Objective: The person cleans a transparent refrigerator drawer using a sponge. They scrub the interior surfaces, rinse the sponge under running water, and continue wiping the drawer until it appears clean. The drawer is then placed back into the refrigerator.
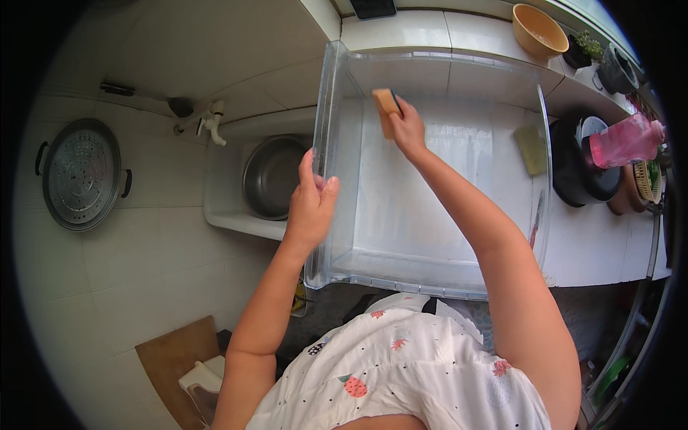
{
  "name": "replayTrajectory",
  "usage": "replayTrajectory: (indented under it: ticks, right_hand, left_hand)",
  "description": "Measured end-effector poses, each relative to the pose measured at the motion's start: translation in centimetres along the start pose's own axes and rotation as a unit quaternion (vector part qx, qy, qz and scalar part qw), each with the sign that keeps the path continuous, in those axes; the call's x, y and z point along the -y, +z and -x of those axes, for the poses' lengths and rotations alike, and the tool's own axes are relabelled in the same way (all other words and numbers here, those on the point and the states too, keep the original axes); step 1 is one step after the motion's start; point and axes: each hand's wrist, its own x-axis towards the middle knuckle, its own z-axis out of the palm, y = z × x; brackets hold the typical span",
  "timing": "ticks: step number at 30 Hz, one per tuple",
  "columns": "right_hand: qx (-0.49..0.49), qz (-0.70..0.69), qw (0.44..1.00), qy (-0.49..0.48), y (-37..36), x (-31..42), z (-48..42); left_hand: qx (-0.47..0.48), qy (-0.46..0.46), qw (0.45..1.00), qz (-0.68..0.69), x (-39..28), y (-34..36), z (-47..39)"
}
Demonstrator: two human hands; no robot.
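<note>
A large clear plastic drawer [387,215], like one from a refrigerator, lies across the white tiled counter with its left end over the sink. My left hand [314,201] grips the drawer's thick left wall, thumb on the inner side and fingers at the outer side. In my right hand [409,126] is an orange sponge [385,102] with a dark scouring side, held above the drawer's interior near the far wall. Whether the sponge touches the plastic I cannot tell. A yellowish-green rectangular pad [530,150] shows at the drawer's right end.
Left, a white sink [226,209] holds a metal basin [271,177] below a white tap [216,123]. A perforated steamer tray [81,174] hangs on the wall. Rightward stand a black pot [570,161] and a pink bottle [626,141]. An orange bowl [540,31] sits on the back ledge.
</note>
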Motion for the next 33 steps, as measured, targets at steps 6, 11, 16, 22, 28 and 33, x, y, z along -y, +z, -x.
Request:
replayTrajectory:
  ticks: [6,11,16,22,28,33]
  right_hand:
    - [0.058,0.028,0.993,0.101,5.6,0.7,-1.9]
    - [0.111,0.002,0.994,-0.01,4.1,3.0,3.5]
    - [0.489,-0.078,0.866,-0.068,-2.9,6.4,15.6]
    - [0.25,-0.091,0.961,0.075,-0.6,4.4,8.8]
    - [-0.028,-0.097,0.993,0.056,4.7,4.6,-3.8]
    - [-0.019,-0.086,0.996,-0.018,5.7,5.1,1.6]
  left_hand:
    - [0.022,0.016,1.0,-0.004,-0.3,0.4,-0.4]
    - [0.016,-0.009,1.0,-0.017,0.1,0.4,-0.3]
    - [0.021,-0.008,1.0,-0.006,0.1,0.2,-0.3]
    - [0.016,-0.001,1.0,0.022,0.9,0.5,-0.4]
    - [0.023,0.009,1.0,0.018,0.2,0.9,-0.6]
    - [0.015,-0.001,1.0,0.013,0.1,1.0,-0.5]
